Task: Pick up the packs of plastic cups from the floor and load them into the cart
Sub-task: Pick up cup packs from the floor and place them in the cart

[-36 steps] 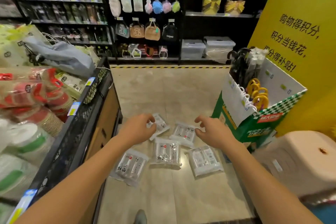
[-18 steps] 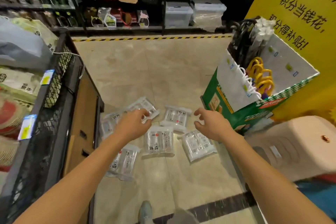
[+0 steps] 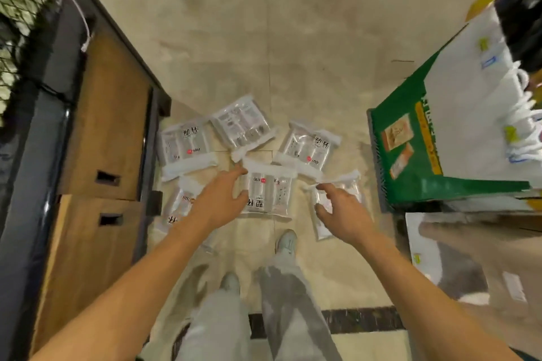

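Several clear packs of plastic cups lie flat on the beige floor ahead of my feet. The middle pack (image 3: pixel 271 192) sits between my hands. My left hand (image 3: pixel 220 199) hovers open at its left edge, fingers spread, partly covering a lower-left pack (image 3: pixel 176 205). My right hand (image 3: pixel 341 211) is open above the right-hand pack (image 3: pixel 337 193), fingertips near its top edge. Further packs lie at the upper left (image 3: pixel 186 142), top centre (image 3: pixel 242 124) and upper right (image 3: pixel 309 145). The cart (image 3: pixel 38 114), dark-framed with black mesh, stands at the left.
Brown wooden panels (image 3: pixel 108 126) of the cart's base stand close to the left packs. A green and white display box (image 3: pixel 440 138) stands at the right, with a pale stool (image 3: pixel 457 252) below it. My feet (image 3: pixel 286 243) are just behind the packs.
The view has tilted steeply down toward the floor. Both hands have dropped lower and closer to the packs, the left over the middle pack's edge, the right over the right-hand pack.
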A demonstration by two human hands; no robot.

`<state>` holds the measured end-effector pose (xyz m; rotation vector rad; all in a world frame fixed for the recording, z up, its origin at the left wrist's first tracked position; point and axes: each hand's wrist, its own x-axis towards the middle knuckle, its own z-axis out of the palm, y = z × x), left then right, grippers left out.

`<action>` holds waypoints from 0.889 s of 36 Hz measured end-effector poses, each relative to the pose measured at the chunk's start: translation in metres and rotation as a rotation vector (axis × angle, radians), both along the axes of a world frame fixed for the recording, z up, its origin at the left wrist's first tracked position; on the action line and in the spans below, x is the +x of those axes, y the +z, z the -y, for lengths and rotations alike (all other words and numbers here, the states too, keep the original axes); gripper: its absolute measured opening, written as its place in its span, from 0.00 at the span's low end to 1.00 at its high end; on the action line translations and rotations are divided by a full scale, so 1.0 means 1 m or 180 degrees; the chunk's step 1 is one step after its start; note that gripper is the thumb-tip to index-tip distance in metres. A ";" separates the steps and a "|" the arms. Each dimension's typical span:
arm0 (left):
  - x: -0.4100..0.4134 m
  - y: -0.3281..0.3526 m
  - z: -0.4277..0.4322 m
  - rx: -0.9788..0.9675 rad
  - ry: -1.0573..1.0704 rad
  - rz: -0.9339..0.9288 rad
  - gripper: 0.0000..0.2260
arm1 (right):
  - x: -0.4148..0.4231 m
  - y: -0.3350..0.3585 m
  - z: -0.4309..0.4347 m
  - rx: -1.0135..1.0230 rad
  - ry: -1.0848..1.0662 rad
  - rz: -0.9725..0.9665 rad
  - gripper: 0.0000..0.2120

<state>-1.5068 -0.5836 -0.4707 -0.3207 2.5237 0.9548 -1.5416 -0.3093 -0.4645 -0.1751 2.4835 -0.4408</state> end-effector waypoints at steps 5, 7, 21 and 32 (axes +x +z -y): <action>-0.027 -0.127 0.008 0.0275 0.0360 0.0294 0.25 | -0.020 -0.123 -0.004 -0.0015 -0.0163 0.0307 0.23; -0.034 -0.182 0.015 0.0341 0.0456 0.0368 0.26 | -0.025 -0.175 -0.006 -0.0128 -0.0243 0.0401 0.24; -0.084 -0.553 0.051 0.0473 0.0045 0.0866 0.33 | -0.072 -0.544 -0.001 -0.0487 -0.0209 0.0727 0.35; -0.074 -0.584 0.033 0.0782 0.0260 0.0539 0.37 | -0.067 -0.564 0.004 -0.0978 -0.0358 0.0574 0.35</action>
